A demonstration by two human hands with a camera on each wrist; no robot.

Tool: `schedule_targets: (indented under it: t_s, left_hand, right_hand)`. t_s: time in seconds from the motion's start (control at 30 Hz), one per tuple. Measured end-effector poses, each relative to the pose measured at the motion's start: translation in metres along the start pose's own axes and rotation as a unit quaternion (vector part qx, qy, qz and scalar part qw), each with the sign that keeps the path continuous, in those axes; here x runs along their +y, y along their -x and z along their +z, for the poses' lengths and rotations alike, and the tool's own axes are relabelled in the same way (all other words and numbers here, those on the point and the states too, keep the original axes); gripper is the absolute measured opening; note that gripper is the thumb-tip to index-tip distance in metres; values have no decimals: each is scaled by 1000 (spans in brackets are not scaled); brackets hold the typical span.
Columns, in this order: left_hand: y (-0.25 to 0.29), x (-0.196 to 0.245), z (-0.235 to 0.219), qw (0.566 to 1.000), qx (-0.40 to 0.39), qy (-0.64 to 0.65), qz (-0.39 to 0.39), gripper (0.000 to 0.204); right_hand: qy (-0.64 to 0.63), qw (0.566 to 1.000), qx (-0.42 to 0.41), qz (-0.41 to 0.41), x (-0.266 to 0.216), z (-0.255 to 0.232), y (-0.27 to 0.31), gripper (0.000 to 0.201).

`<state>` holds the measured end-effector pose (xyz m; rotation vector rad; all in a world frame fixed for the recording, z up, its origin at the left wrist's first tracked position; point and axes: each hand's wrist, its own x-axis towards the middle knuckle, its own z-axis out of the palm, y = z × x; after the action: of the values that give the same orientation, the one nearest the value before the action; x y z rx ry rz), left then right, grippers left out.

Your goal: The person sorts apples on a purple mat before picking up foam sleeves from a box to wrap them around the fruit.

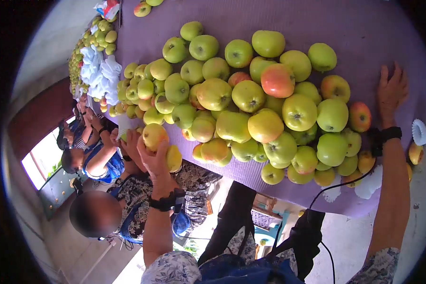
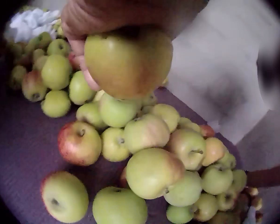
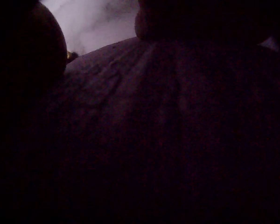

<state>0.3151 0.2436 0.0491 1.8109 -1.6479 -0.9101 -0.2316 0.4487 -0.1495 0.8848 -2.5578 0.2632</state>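
Observation:
In the head view my left hand (image 1: 157, 163) grips a yellow-green apple (image 1: 155, 136) with a faint blush, at the left end of a large apple pile. The same apple (image 2: 128, 63) looms large under the fingers in the left wrist view. Another yellow apple (image 1: 173, 158) sits right beside that hand. My right hand (image 1: 393, 90) rests on the purple mat (image 1: 364, 28), fingers extended, to the right of the pile. A red-flushed apple (image 1: 359, 117) lies nearest to it. The right wrist view is very dark and shows mostly the mat's surface.
White foam nets (image 1: 419, 131) lie near the right edge. White wrapping (image 1: 99, 75) and more apples (image 1: 102, 35) are at the far left. Another person (image 1: 132, 199) works close to my left arm, with others beyond. A black cable (image 1: 326, 187) runs from the right wrist.

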Motion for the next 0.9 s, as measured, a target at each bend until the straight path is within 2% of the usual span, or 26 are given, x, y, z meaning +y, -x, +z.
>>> schedule_targets:
  t_s: [0.07,0.13,0.2,0.27,0.33,0.4,0.43,0.5,0.6,0.67,0.7,0.73,0.77,0.87,0.9]
  left_hand:
    - [2,-23,2,1000,19,8,-12,64]
    - [3,-34,0,996,-27,-83,19,67]
    - [6,-47,-1,998,-29,-62,-3,70]
    - [2,-73,-3,991,-6,-112,69,72]
    - [1,-79,5,995,0,-89,36,73]
    - [-2,-94,8,992,-7,-90,82,72]
    - [-4,-100,7,993,-8,-89,79,72]
    - [-7,-108,3,957,-44,-249,144,76]
    - [-8,-124,11,950,-33,-251,184,78]
    - [-4,-119,15,960,-19,-232,157,78]
    - [-2,-115,18,968,-6,-214,132,78]
    - [-3,-118,17,978,-26,-169,120,77]
    - [0,-116,15,992,-42,-103,58,77]
    - [-5,-130,5,988,-19,-138,68,68]
    - [-4,-132,2,987,-21,-127,95,66]
  right_hand:
    - [14,1000,1,-6,2,0,2,54]
    - [23,1000,-15,-5,4,1,2,54]
    - [21,1000,-22,-5,9,5,-1,54]
    - [20,999,-28,-2,8,6,0,54]
    - [43,999,-23,0,9,6,-3,54]
    - [50,998,-30,-1,12,6,-4,54]
    - [52,998,-40,1,12,6,-3,54]
    - [35,999,-34,0,9,4,-2,54]
    - [27,999,-28,2,6,1,-5,54]
    - [38,999,-29,0,5,-1,-6,53]
    - [50,997,-61,0,6,-2,-5,53]
    - [65,994,-86,2,9,-3,-8,52]
    - [72,995,-66,7,7,-5,-8,52]
    - [43,998,-41,31,-2,-10,-7,51]
    - [34,998,-40,17,-4,-13,-7,51]
